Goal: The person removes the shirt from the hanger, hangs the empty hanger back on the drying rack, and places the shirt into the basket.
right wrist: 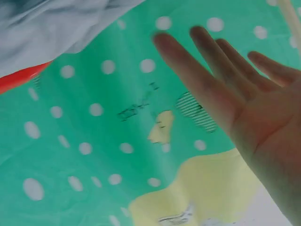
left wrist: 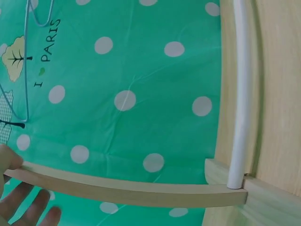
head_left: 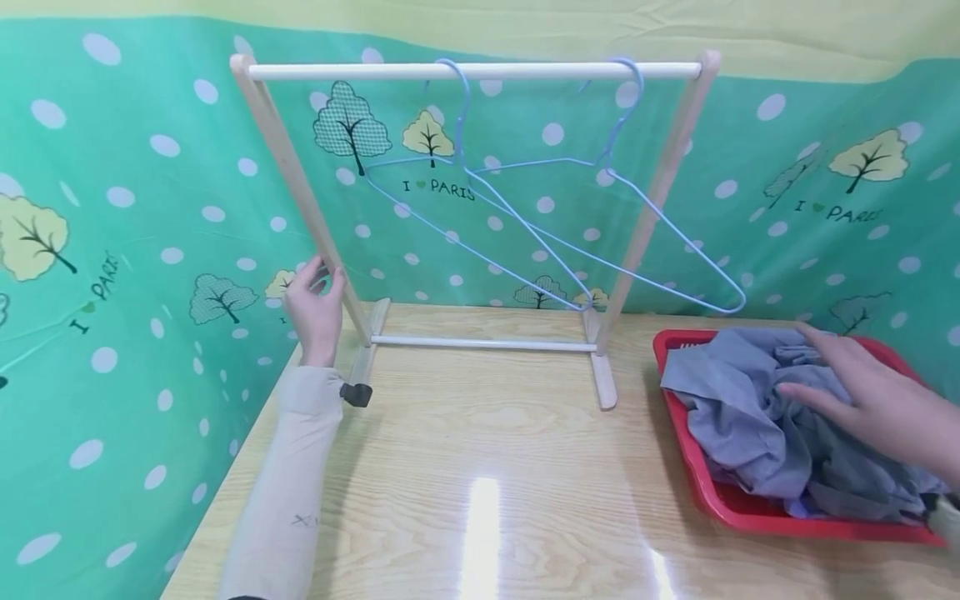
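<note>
A small clothes rack [head_left: 300, 182] with wooden posts and white rods stands on the table. My left hand [head_left: 313, 315] holds its left post low down; in the left wrist view the thumb lies on one side of the post [left wrist: 122, 188] and the fingers on the other. Two blue wire hangers, one nearer the middle [head_left: 460, 125] and one to the right [head_left: 675, 229], hang bare from the top rod. At the right, my right hand [head_left: 885, 400] hovers over crumpled grey-blue clothes [head_left: 738, 442] in a red basket [head_left: 693, 471]. Its fingers are extended and hold nothing.
The light wooden table [head_left: 450, 433] reaches forward from the rack, left of the basket. A green curtain [head_left: 150, 333] with white dots and printed trees closes off the back and left side. The rack's right foot [head_left: 604, 383] stands close to the basket.
</note>
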### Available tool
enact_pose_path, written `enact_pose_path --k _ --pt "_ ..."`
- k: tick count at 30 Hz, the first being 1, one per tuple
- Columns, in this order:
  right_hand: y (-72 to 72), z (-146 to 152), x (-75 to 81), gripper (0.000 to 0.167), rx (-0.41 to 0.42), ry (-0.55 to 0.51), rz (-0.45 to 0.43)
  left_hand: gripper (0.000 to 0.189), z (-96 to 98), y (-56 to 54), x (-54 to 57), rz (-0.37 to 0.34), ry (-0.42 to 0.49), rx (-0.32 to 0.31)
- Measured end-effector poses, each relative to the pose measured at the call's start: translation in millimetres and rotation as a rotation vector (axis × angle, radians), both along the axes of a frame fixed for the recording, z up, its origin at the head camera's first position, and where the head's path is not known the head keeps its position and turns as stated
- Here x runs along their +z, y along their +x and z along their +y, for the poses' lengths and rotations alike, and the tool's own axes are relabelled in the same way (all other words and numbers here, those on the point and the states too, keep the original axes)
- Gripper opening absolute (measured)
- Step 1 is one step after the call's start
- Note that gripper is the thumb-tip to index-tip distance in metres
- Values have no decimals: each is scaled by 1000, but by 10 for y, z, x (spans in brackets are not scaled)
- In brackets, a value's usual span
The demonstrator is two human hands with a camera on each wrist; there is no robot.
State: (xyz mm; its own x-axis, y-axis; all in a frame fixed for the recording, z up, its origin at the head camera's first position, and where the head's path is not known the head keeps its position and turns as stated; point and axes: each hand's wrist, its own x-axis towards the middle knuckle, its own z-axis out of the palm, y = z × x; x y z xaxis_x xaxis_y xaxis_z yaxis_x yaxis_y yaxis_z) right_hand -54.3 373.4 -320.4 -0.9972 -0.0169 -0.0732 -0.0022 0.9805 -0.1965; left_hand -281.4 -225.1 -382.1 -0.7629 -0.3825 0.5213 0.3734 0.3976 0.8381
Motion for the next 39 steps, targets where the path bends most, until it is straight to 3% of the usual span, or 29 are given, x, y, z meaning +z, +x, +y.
enact_pose_path --k 8,12,21,29,39 --pt "-33 -391 132 103 59 17 0 35 8 244 -6 146 -58 89" --pt "-27 -543 139 101 108 36 35 33 94 365 41 202 -89 97" --pt "115 -827 -25 102 133 20 11 24 438 801 64 266 -294 -63" --pt "176 -1079 -52 103 194 -12 63 29 634 1155 92 240 -402 -178" --pt "142 -1361 -143 95 250 -61 111 36 860 1374 -35 166 -541 -301"
